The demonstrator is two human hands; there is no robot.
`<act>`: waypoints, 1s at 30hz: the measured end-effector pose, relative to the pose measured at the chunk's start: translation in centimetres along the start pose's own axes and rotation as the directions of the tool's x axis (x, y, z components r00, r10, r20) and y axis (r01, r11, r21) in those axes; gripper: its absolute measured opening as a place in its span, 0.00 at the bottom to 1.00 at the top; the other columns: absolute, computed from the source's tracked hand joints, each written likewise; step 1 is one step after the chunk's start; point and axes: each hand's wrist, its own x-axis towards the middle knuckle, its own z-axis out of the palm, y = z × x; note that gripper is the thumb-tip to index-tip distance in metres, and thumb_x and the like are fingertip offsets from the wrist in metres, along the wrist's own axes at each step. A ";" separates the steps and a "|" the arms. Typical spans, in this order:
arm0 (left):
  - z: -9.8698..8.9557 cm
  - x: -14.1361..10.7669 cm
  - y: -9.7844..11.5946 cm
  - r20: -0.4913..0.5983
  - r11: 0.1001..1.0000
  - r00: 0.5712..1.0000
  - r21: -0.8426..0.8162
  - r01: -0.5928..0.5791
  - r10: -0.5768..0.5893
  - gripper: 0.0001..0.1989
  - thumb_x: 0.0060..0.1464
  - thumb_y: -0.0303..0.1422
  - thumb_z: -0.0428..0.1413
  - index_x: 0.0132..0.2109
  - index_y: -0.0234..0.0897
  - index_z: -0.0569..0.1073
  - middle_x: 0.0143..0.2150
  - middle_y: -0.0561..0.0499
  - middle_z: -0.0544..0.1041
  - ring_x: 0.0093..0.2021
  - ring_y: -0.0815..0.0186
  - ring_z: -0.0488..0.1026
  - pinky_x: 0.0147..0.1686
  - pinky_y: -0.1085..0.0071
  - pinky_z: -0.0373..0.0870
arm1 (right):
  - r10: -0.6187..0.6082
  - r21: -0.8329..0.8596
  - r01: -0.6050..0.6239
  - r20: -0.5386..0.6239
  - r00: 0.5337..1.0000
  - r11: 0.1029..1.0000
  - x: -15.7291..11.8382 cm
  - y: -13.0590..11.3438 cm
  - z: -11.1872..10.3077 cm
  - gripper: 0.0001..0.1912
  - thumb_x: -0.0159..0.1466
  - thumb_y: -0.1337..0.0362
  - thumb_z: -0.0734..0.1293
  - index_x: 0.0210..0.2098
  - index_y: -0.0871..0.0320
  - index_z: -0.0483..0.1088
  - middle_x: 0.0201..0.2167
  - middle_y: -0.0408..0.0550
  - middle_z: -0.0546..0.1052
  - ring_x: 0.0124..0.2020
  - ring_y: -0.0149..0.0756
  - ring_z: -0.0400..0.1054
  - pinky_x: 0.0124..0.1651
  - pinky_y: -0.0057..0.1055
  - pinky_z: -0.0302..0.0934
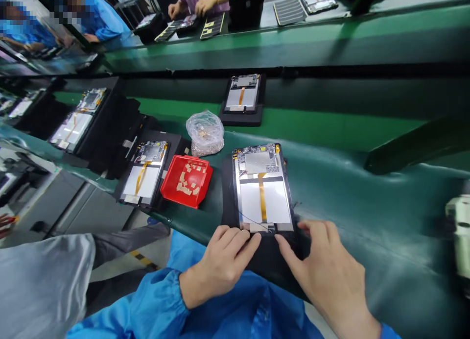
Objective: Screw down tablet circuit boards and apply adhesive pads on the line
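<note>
one head-worn view, facing forward and down, close above the green workbench (330, 192)

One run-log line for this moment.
Left hand: at lower edge of opened device; right hand: near its lower right corner; red tray: left, holding pale pieces

The worktop (330, 206) near me is deep green, the strip (323, 121) beyond it a brighter green. Over black foam (229, 206), the open tablet (246, 197) shows silver-grey above, white below, and an orange-gold ribbon (262, 197). I see a vivid red tray (179, 198), cream pieces (182, 186), bright blue sleeves (154, 295), and yellow-and-black striped floor tape (141, 257).
</note>
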 end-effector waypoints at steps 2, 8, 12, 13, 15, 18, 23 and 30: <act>0.3 -0.1 0.1 0.004 1.000 1.000 0.025 -0.011 0.011 0.18 0.68 0.22 0.44 0.57 0.24 0.73 0.44 0.39 0.77 0.43 0.59 0.72 0.40 0.61 0.67 | -0.177 0.029 0.182 -0.114 0.978 0.983 0.3 -0.1 -0.5 0.12 0.70 0.56 0.66 0.46 0.57 0.70 0.38 0.52 0.76 0.33 0.42 0.71 0.29 0.33 0.58; 0.2 -0.8 -0.4 -0.092 0.982 0.993 -0.180 0.055 -0.072 0.16 0.65 0.20 0.47 0.55 0.28 0.74 0.43 0.42 0.78 0.43 0.61 0.72 0.41 0.63 0.69 | -0.633 0.232 0.628 -0.064 0.772 0.743 1.7 0.8 -0.2 0.12 0.71 0.75 0.61 0.48 0.61 0.74 0.41 0.53 0.79 0.39 0.42 0.66 0.39 0.38 0.57; -0.3 -2.1 -0.9 -0.186 0.921 0.944 -0.335 0.200 -0.273 0.17 0.62 0.16 0.50 0.53 0.32 0.75 0.43 0.43 0.77 0.44 0.62 0.71 0.42 0.64 0.71 | -0.658 0.242 0.646 -0.037 0.752 0.724 2.1 1.2 0.0 0.12 0.70 0.76 0.62 0.48 0.64 0.75 0.40 0.54 0.78 0.39 0.41 0.64 0.38 0.38 0.55; -0.3 -2.4 -1.0 -0.195 0.910 0.932 -0.349 0.225 -0.306 0.17 0.62 0.16 0.50 0.53 0.32 0.75 0.43 0.43 0.77 0.44 0.62 0.71 0.42 0.63 0.71 | -0.659 0.251 0.645 -0.037 0.751 0.722 2.2 1.2 -0.1 0.11 0.70 0.77 0.63 0.48 0.64 0.75 0.39 0.54 0.78 0.38 0.41 0.64 0.38 0.38 0.55; -0.4 -3.0 -1.1 -0.200 0.896 0.918 -0.363 0.255 -0.342 0.17 0.61 0.15 0.51 0.53 0.33 0.75 0.43 0.43 0.76 0.43 0.62 0.71 0.42 0.63 0.70 | -0.649 0.281 0.630 -0.032 0.760 0.724 2.3 1.1 -0.3 0.12 0.69 0.77 0.63 0.47 0.63 0.75 0.38 0.53 0.77 0.38 0.39 0.64 0.38 0.37 0.56; -0.5 -3.5 -1.0 -0.201 0.889 0.913 -0.376 0.262 -0.355 0.17 0.61 0.15 0.51 0.52 0.32 0.76 0.42 0.43 0.76 0.43 0.62 0.71 0.42 0.63 0.70 | -0.608 0.353 0.571 -0.007 0.794 0.741 2.4 1.0 -0.6 0.11 0.69 0.76 0.64 0.47 0.61 0.75 0.38 0.52 0.76 0.38 0.37 0.65 0.39 0.35 0.59; -0.6 -3.5 -1.0 -0.220 0.882 0.905 -0.394 0.258 -0.363 0.18 0.60 0.14 0.51 0.52 0.32 0.75 0.43 0.43 0.76 0.43 0.62 0.71 0.42 0.63 0.70 | -0.561 0.429 0.512 -0.015 0.827 0.744 2.3 0.9 -0.6 0.10 0.69 0.75 0.66 0.46 0.59 0.76 0.39 0.51 0.76 0.39 0.38 0.68 0.41 0.36 0.62; -0.2 -3.9 -1.1 -0.235 0.877 0.897 -0.405 0.258 -0.373 0.18 0.60 0.15 0.51 0.52 0.33 0.75 0.43 0.43 0.76 0.43 0.62 0.71 0.41 0.63 0.70 | -0.554 0.432 0.523 -0.061 0.830 0.735 2.0 1.0 -0.3 0.13 0.68 0.77 0.66 0.47 0.57 0.75 0.39 0.50 0.77 0.40 0.39 0.69 0.41 0.38 0.63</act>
